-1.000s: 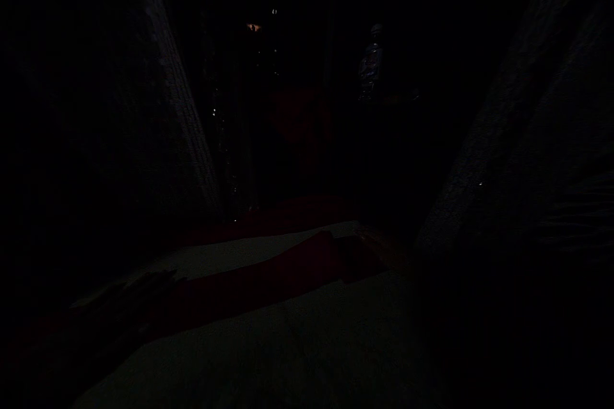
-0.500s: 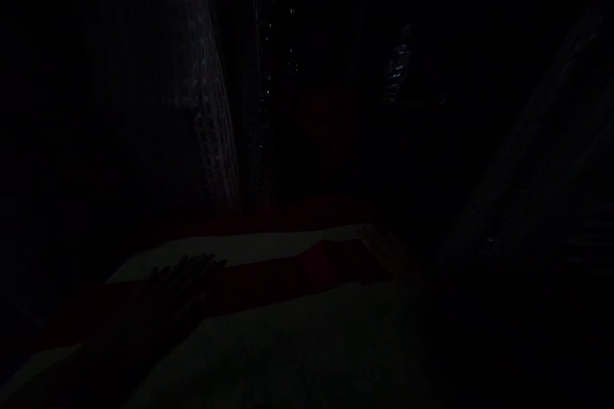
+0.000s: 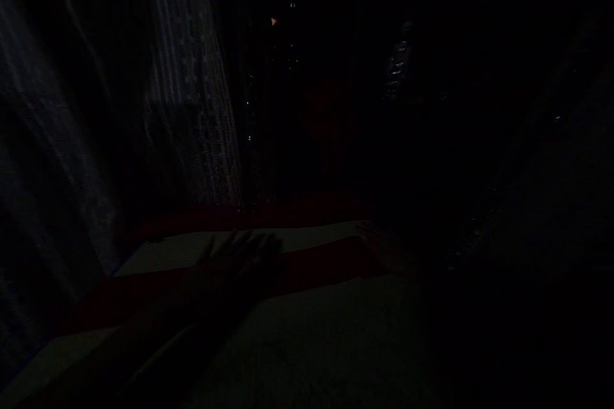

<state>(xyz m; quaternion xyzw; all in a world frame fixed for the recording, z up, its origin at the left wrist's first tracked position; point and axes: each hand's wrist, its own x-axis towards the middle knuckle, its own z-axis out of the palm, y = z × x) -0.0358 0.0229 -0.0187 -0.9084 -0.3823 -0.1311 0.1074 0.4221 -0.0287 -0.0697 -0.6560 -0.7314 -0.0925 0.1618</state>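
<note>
The view is very dark. My left hand (image 3: 237, 262) reaches in from the lower left, palm down with its fingers spread, over a dark red band (image 3: 319, 265) of what looks like fabric. Pale stretches of the same flat surface (image 3: 307, 345) lie on both sides of the band. At the band's right end rests my right hand (image 3: 388, 250), its fingers extended toward the left. Neither hand appears to grip anything. Most of the right wrist and forearm is lost in shadow.
Behind the surface hangs a greyish patterned curtain (image 3: 196, 77), with another grey hanging cloth (image 3: 48, 121) at the left. A second red strip (image 3: 307, 209) runs along the far edge. Small lights and a shiny object (image 3: 398, 64) glint in the background.
My left hand has slid right along the red band, nearer my right hand. The raised, uneven part of the band now looks flatter. My right hand has barely moved.
</note>
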